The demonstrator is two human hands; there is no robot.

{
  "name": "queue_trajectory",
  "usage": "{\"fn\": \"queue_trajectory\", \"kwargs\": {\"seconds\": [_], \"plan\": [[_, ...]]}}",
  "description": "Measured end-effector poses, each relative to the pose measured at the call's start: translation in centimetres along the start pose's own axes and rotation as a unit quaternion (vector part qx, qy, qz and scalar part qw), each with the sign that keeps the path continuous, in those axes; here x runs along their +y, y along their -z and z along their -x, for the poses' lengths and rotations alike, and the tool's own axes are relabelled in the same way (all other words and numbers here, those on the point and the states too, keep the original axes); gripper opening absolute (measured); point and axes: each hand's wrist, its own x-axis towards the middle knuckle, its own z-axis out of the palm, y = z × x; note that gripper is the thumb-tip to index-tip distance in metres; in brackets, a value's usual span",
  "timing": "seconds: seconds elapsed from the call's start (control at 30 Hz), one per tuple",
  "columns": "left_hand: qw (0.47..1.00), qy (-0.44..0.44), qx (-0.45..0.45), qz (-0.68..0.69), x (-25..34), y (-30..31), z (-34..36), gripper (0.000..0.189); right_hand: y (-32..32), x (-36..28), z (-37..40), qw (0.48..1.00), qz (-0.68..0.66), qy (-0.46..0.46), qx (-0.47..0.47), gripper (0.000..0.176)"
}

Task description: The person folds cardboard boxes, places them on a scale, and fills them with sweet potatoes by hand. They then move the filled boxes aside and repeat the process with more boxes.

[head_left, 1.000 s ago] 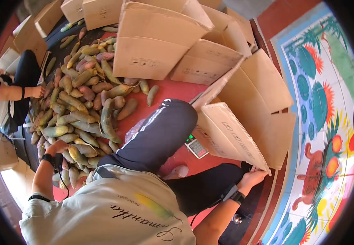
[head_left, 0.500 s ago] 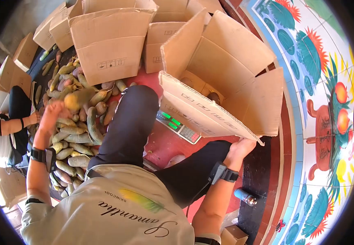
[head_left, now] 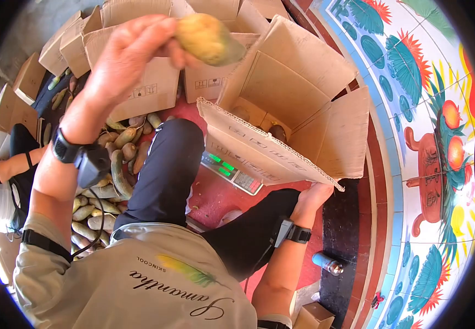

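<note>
My left hand (head_left: 144,46), raised at the upper left, grips one end of a yellow-green gourd-like vegetable (head_left: 207,39). The vegetable is near the left flap of the open cardboard box (head_left: 298,71). A few dark vegetables (head_left: 277,131) lie at the bottom of that box. My right hand (head_left: 318,196) is at the box's lower right corner, its fingers closed on the cardboard edge and partly hidden by it. Beneath the box's near side, a scale (head_left: 232,173) shows green lit digits. The pile of long vegetables (head_left: 119,164) lies left of my knee.
Several other cardboard boxes (head_left: 158,82) stand along the top and left. A co-worker's arm (head_left: 21,164) shows at the far left. A blue metal canister (head_left: 328,264) lies on the dark strip at the right, by the painted tile wall (head_left: 432,164).
My left hand has risen from the pile toward the open box, carrying the vegetable. My right hand stays at the box corner, and the view has shifted slightly.
</note>
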Motion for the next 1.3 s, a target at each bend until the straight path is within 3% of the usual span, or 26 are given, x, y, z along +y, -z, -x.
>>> {"fn": "queue_trajectory", "kwargs": {"seconds": [0.17,0.3,0.43,0.5,0.53,0.57,0.63,0.73,0.83,0.97,1.03,1.1,1.17,1.2,1.3], "plan": [[0.996,-0.037,-0.026,-0.08,0.4,-2.3,-1.6,0.032,-0.7,-0.6,0.5,0.999,-0.033,0.005,0.002,0.049],[0.999,-0.019,0.028,-0.036,0.7,-1.3,-2.1,0.032,-0.3,-0.1,0.1,1.0,-0.006,0.027,0.0,0.047],[0.996,-0.076,0.04,-0.03,0.9,0.1,-2.0,0.029,-0.7,-0.3,0.4,1.0,-0.015,0.015,-0.006,0.047],[0.981,-0.142,-0.088,0.102,2.9,-0.2,-2.3,0.038,-1.0,-0.5,0.7,0.998,0.01,0.059,-0.018,0.047],[0.973,-0.116,0.186,0.076,3.2,-3.5,-2.0,0.033,-1.0,-0.5,0.6,0.998,0.011,0.059,-0.018,0.047],[0.973,-0.115,0.186,0.077,3.2,-3.4,-2.0,0.033,-0.9,-0.3,0.5,0.999,0.0,0.052,-0.009,0.046],[0.991,-0.13,0.003,0.043,3.2,-3.0,-1.9,0.032,-0.7,-0.1,0.4,0.999,-0.012,0.046,0.0,0.046],[0.992,-0.109,-0.002,0.058,2.1,-5.7,-1.9,0.026,-0.5,0.0,0.3,0.999,0.0,0.037,-0.004,0.046],[0.995,-0.034,-0.076,0.053,-0.2,-7.4,-1.9,0.029,-0.4,0.0,0.2,1.0,-0.013,0.017,0.002,0.047],[0.994,0.019,-0.108,0.001,-3.3,-9.6,-1.8,0.031,-0.6,-0.3,0.5,1.0,-0.007,0.026,0.001,0.046],[0.98,0.072,-0.167,-0.079,-3.6,-10.2,-1.6,0.031,-0.8,-0.4,0.5,1.0,-0.009,0.026,0.004,0.046],[0.98,0.069,-0.165,-0.082,-4.4,-10.9,-1.8,0.029,-1.0,-0.4,0.5,0.999,-0.014,0.039,0.017,0.042],[0.947,-0.005,-0.231,-0.223,-4.9,-11.1,-2.3,0.027,-1.2,-0.8,0.8,0.999,-0.008,0.036,0.024,0.04],[0.957,-0.022,-0.224,-0.184,-5.3,-11.3,-2.4,0.025,-1.3,-0.9,0.9,0.999,-0.003,0.035,0.03,0.038],[0.958,0.042,-0.23,-0.167,-5.4,-11.6,-2.5,0.024,-0.5,-0.6,0.4,1.0,0.021,-0.012,0.009,0.043]]}}
